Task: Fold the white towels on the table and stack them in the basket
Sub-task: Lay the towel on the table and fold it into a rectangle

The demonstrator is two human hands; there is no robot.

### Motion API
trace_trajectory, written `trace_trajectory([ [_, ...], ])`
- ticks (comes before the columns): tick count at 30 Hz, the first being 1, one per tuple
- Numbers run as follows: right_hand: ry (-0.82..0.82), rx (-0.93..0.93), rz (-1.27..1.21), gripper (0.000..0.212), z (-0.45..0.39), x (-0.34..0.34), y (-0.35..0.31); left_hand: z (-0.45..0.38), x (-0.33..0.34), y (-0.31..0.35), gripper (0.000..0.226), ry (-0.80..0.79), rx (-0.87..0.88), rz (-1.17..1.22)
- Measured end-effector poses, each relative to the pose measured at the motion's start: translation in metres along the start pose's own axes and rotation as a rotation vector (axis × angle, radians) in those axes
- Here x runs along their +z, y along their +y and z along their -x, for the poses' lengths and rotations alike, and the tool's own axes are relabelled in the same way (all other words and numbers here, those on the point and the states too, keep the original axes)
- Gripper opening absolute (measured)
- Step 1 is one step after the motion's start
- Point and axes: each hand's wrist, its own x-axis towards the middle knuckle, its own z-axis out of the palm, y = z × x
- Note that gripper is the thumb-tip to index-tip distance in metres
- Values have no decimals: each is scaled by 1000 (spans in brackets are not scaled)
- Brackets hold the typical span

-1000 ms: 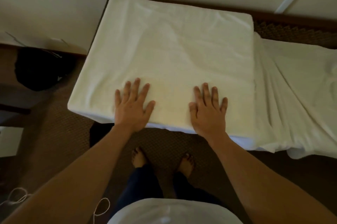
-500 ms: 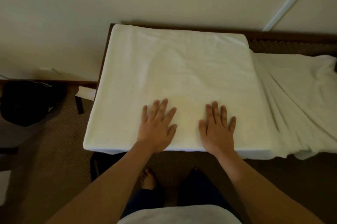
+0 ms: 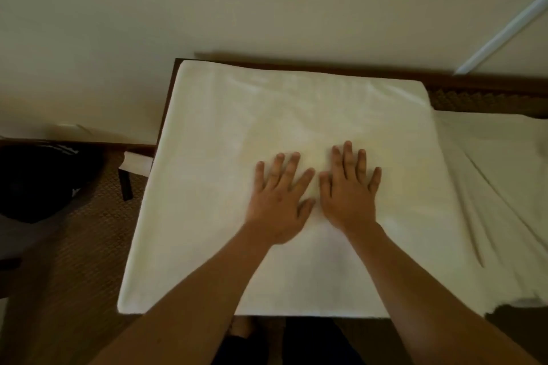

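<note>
Both hands are flat on the cloth, palms down, forearms reaching in from the bottom of the view. The left hand (image 3: 278,201) lies just left of centre, fingers straight and spread a little, thumb angled out toward its partner. The right hand (image 3: 350,192) sits right beside it, fingers straight and slightly fanned, thumb nearly meeting the left thumb with only a sliver of cloth between them. Neither hand grips or pinches anything; both press with open palms on the folded white towel (image 3: 237,142). That towel covers the left end of the dark wooden table (image 3: 474,79), laid as a broad, almost square pad, its left edge overhanging the table's end and its near edge running along the front. Its surface is smooth and flat with faint soft creases toward the far side, and its corners look rounded and thick. To the right, more white towel cloth (image 3: 498,186) lies loose and rumpled, long folds running diagonally, its near end drooping over the table edge, its left side touching the folded pad. Down on the floor at left sits a dark round object (image 3: 35,183), too shadowed to say whether it is a container or what it holds.
</note>
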Motion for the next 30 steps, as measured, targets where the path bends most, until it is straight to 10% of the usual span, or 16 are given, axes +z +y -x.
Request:
trace_trajectory([
  [9, -56, -2, 49, 70, -35, -6, 16, -49, -45, -170, 68, 60, -878, 112],
  [16, -1, -42, 75, 65, -84, -23, 27, -118, -28, -12, 69, -29, -103, 14],
  [25, 80, 144, -62, 54, -176, -57, 94, -169, -65, -159, 75, 28, -750, 62],
  [30, 291, 471, -497, 46, -224, -82, 132, -206, -55, -80, 72, 8, -429, 23],
])
